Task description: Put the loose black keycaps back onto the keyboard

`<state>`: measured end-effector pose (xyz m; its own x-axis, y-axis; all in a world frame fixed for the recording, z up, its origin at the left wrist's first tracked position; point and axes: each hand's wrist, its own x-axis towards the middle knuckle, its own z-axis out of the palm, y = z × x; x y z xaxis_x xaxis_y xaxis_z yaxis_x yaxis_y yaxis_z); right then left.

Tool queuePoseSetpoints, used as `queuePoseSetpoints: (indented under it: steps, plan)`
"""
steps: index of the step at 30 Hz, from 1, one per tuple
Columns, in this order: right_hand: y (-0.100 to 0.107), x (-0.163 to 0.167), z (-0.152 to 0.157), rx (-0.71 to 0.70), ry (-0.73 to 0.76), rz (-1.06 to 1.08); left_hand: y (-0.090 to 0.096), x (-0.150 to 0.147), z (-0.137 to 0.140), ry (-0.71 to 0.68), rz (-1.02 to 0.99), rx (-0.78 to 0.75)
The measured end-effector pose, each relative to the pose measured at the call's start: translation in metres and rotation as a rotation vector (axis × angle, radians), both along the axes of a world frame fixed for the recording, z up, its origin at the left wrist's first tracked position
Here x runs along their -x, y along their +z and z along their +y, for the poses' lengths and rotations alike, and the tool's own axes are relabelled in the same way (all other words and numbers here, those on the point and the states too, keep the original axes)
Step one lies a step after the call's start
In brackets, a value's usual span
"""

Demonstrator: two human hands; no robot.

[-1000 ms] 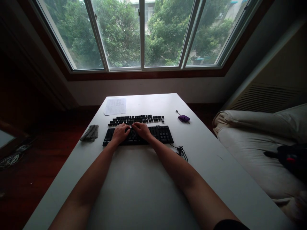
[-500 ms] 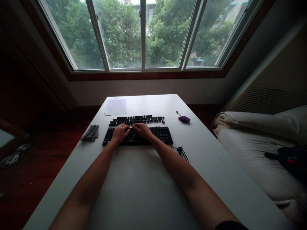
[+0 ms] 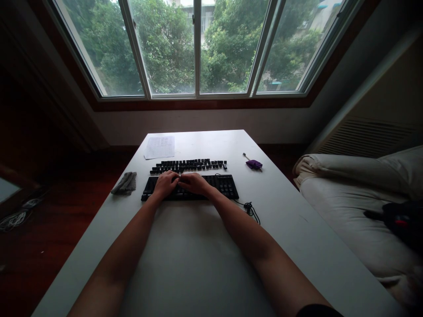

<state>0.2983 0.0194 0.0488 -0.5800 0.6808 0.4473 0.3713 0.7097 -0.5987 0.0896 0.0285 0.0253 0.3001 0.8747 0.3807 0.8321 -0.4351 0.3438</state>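
A black computer keyboard (image 3: 224, 186) lies on the white table in front of me. Behind it, loose black keycaps (image 3: 201, 164) are laid out in rows. Above the keyboard's left-middle part is my left hand (image 3: 166, 182), its fingers bent and pressed together. My right hand (image 3: 194, 182) meets it from the right, fingers closed and pointing left, the fingertips of both hands almost touching. Whatever is between the fingers is too small to make out. The keys under both hands are hidden.
On the white table (image 3: 284, 229) are a grey cloth (image 3: 124, 183) at left, a printed paper sheet (image 3: 160, 147) at the back, and a small brush with a purple cloth (image 3: 254, 164) at right. A coiled cable (image 3: 251, 210) lies beside the keyboard. A sofa (image 3: 337, 193) stands to the right.
My right hand has turned and lowered slightly, its fingers now flatter and pointing towards my left hand. My left hand stays nearly in place. The keyboard and keycap rows have not moved.
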Motion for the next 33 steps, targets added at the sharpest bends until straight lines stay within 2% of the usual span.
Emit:
queuePoseSetpoints:
  steps: [3, 10, 23, 26, 33]
  plan:
    - [0.0, 0.001, 0.002, -0.015, -0.006, 0.027, -0.001, 0.0, 0.001, -0.001, -0.011, 0.001]
    - [0.0, -0.004, 0.011, 0.104, -0.061, 0.244, -0.002, 0.002, 0.002, -0.004, -0.013, -0.007]
    - [-0.015, -0.014, 0.02, 0.286, -0.131, 0.253, -0.002, 0.001, 0.001, -0.006, -0.013, -0.005]
    - [-0.017, -0.017, 0.021, 0.375, -0.114, 0.298, -0.002, 0.001, 0.001, -0.008, -0.02, -0.002]
    - [-0.019, -0.016, 0.023, 0.487, -0.066, 0.395, 0.002, -0.001, -0.002, -0.028, -0.033, -0.017]
